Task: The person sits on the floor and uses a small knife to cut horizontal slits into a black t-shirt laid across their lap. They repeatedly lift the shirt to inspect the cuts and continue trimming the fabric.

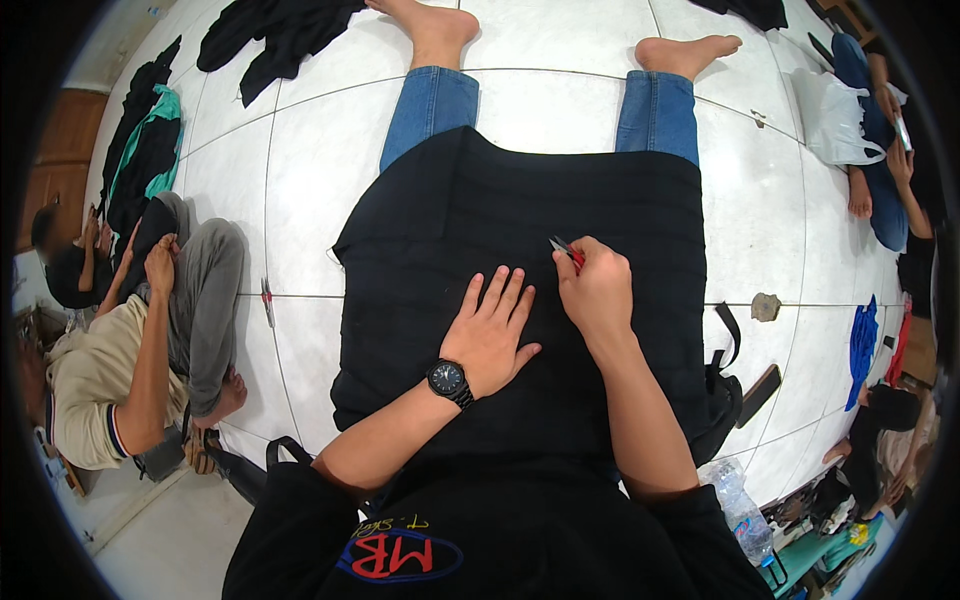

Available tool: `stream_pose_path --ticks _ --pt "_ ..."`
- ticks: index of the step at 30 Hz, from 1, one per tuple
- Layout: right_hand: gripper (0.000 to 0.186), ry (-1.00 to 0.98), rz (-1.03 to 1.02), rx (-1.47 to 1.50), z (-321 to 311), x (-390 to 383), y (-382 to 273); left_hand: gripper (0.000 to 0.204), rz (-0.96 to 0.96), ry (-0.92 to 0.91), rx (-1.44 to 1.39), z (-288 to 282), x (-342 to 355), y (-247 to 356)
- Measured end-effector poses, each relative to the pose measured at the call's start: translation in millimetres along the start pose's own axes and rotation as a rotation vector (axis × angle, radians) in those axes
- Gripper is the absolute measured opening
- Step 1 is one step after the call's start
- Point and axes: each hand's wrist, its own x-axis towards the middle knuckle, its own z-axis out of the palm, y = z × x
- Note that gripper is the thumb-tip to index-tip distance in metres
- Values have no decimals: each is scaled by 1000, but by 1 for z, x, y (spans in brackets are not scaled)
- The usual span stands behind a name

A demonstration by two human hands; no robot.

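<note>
A person sits on a white tiled floor point(300, 190) with legs stretched out in blue jeans point(432, 105) and bare feet, a black garment point(520, 210) spread flat over the lap and thighs. The left hand point(490, 335) lies open, palm down with fingers spread, pressing the cloth near its middle — a black wristwatch point(449, 381) sits on that wrist. The right hand point(598, 290), just beside the left, is closed around small red-handled thread snips point(566, 250), whose tips point at the fabric's surface just above the left fingertips. At the left edge, another person in a beige shirt and grey trousers point(205, 300) sits on the floor, bent over. More dark clothing point(270, 40) lies in piles on the floor at the upper left. A white plastic bag point(838, 120) rests at the upper right, near a 3rd seated person, and a clear plastic bottle point(740, 510) lies at the lower right — beside a black bag strap point(730, 335).
</note>
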Motion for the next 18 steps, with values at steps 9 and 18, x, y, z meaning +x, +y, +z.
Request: stream_pose_path --ticks 9,18 --pt "22 -23 33 -136 21 15 3 73 4 -1 14 1 -1 0" --pt "24 -101 84 -209 22 24 -2 72 6 -3 7 2 -1 1"
